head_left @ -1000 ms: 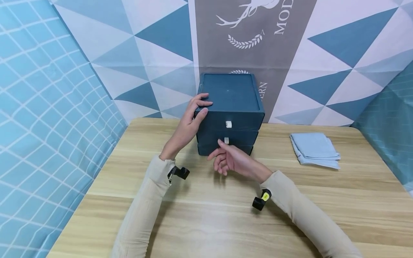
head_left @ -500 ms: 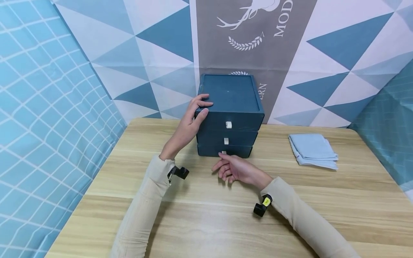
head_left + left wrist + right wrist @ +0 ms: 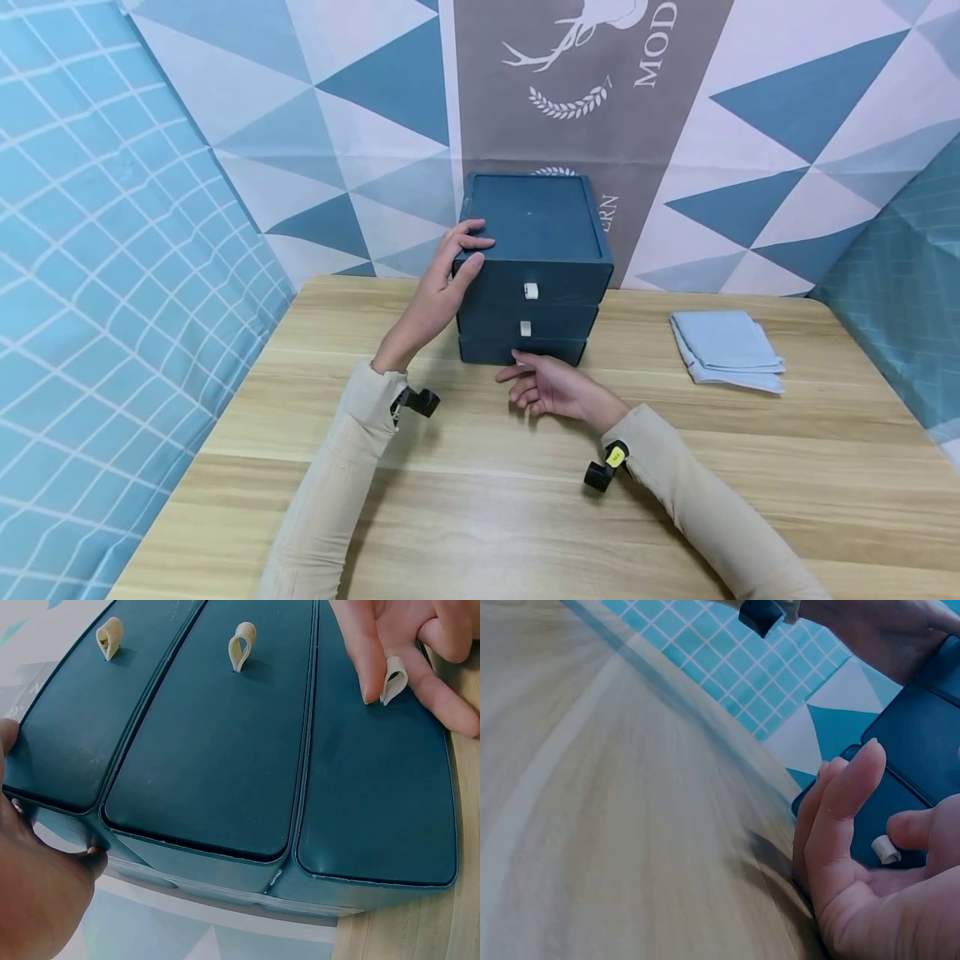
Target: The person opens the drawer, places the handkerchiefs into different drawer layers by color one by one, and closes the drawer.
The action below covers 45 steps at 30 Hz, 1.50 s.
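Note:
A dark blue drawer box (image 3: 532, 215) with three stacked drawers stands at the table's back, all drawers pushed in. Each front bears a small pale loop tab, such as the top tab (image 3: 531, 291). My left hand (image 3: 437, 285) rests on the box's upper left front corner, fingers on the top, thumb at the front edge. Low in front, my right hand (image 3: 558, 389) is at the bottom drawer. In the left wrist view the bottom tab (image 3: 394, 679) lies between its thumb and a straight finger, apparently unpinched. The right wrist view shows the thumb beside that tab (image 3: 886, 849).
A folded light blue cloth (image 3: 727, 352) lies to the right on the wooden table (image 3: 480, 508). Patterned cloth (image 3: 360, 125) covers the wall right behind the box. A blue checked sheet (image 3: 105, 292) hangs along the left side.
My right hand has moved down from the middle drawer's tab to the bottom drawer's tab, then slightly closer to it. The left hand has stayed on the box.

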Motion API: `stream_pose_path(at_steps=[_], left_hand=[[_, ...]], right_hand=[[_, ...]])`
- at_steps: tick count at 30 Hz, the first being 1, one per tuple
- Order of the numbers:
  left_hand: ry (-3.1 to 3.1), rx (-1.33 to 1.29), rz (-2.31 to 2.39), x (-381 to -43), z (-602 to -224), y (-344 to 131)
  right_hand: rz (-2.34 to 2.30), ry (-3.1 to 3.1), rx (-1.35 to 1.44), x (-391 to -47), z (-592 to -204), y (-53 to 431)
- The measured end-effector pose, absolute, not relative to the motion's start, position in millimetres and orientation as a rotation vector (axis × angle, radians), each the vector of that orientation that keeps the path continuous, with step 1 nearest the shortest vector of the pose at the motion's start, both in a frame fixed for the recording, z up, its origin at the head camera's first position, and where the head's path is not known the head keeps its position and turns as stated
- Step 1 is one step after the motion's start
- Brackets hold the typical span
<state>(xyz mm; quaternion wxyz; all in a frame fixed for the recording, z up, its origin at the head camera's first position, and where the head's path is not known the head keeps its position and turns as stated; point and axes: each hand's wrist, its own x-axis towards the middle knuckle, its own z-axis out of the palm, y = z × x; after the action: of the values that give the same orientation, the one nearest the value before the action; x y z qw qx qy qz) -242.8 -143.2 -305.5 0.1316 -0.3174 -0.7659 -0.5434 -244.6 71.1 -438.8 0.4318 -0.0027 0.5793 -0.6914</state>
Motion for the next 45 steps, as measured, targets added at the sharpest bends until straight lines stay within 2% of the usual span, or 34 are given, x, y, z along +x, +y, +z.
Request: stream_pose_path(at_steps=[11, 45], left_hand=[[-2.213, -0.928, -1.569, -242.8, -305.2, -142.0], [-2.214, -0.931, -1.553, -244.7, -307.4, -142.7]], right_hand=[[-1.765, 1.396, -0.18, -250.6, -444.0, 72.2], [-1.71, 1.476, -0.116, -228.8, -439.3, 72.1]])
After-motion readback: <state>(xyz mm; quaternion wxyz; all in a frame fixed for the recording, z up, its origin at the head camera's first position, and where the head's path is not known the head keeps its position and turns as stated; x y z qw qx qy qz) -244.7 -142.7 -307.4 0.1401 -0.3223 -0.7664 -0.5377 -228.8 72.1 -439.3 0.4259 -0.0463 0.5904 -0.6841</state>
